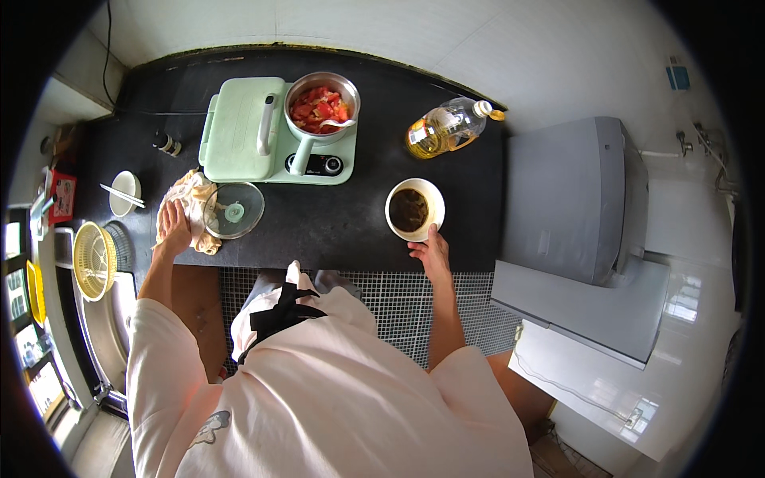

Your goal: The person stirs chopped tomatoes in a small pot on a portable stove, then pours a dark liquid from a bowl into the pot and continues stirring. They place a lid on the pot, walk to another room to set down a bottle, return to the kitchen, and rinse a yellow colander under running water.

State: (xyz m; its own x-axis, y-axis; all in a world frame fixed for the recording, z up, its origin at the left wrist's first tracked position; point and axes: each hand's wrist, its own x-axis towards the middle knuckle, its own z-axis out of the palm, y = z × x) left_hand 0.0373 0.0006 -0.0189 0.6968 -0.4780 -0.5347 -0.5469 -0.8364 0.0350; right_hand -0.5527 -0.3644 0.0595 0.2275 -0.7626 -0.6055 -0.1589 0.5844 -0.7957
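Observation:
My left hand [173, 226] lies on a crumpled cream cloth [192, 194] at the counter's left, its fingers spread over the folds. A glass lid [245, 203] with a pale green knob touches the cloth's right side. With its thumb at the rim, my right hand [435, 254] holds a white bowl [440, 206] of dark liquid with brown pieces in it. Behind, a small pot [305, 146] of chopped tomatoes [317, 107] stands on the right part of a pale green electric cooker [239, 131]. A white spoon [337, 124] rests in the pot.
A bottle of cooking oil [445, 128], its yellow cap flipped open, stands behind the bowl. Leftward are a small dark bottle [167, 144], a bowl [124, 206] with chopsticks [122, 195], and a yellow colander [95, 261] by the sink [104, 322]. A grey appliance [556, 197] borders the counter's right end.

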